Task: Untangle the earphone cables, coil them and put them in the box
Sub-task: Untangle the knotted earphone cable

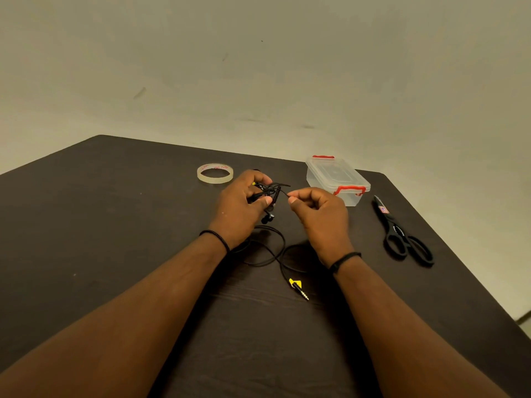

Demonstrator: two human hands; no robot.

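Earphone cables (271, 193) hang as a black knot between both hands, raised just above the dark table (115, 225). Holding the bundle, the left hand (241, 205) has its fingers curled round the tangle and its thumb pressed against it from the near side; the back of the hand faces the camera. To its right, the right hand (319, 211) pinches a single strand between thumb and forefinger, its other fingers curled in toward the palm, and the strand runs taut back to the knot. Both forearms reach in from the lower corners and converge at the middle, each wrist wearing a thin black band.

Below the hands an earbud (267, 218) dangles from the knot, and slack cable loops lie on the table between the wrists, ending at a plug (300, 289) with a yellow tag.

Just beyond the right hand stands a clear plastic box (336, 176) with red clasps, its lid on. A roll of clear tape (215, 173) lies flat beyond the left hand. Black scissors (402, 234) lie well to the right, blades pointing away.
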